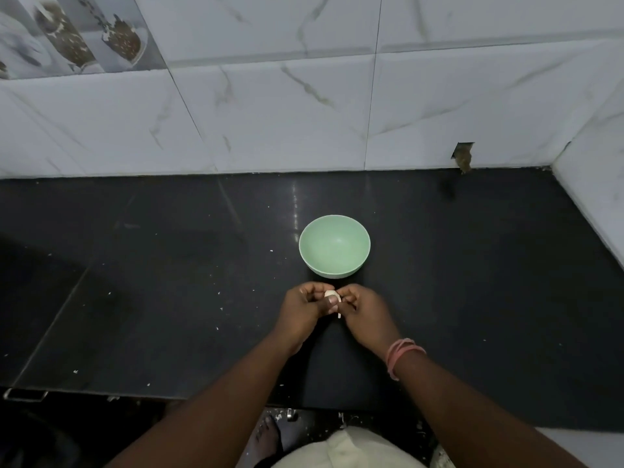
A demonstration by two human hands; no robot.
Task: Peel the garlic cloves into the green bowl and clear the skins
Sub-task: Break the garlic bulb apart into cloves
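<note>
Both hands — left hand [301, 310], right hand [363, 314] — apparently pinching garlic clove [331, 294], near green bowl [334, 246]

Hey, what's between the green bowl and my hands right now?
Nothing: in the head view only a short bare strip of black counter separates the bowl from the hands, which hold a garlic clove between them.

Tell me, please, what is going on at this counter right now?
A person is peeling garlic by hand over a black countertop. Both hands meet just in front of the green bowl: the left hand and the right hand pinch one pale garlic clove between their fingertips, with a strip of skin hanging below it. The bowl looks empty. Small white flecks lie scattered on the counter.
</note>
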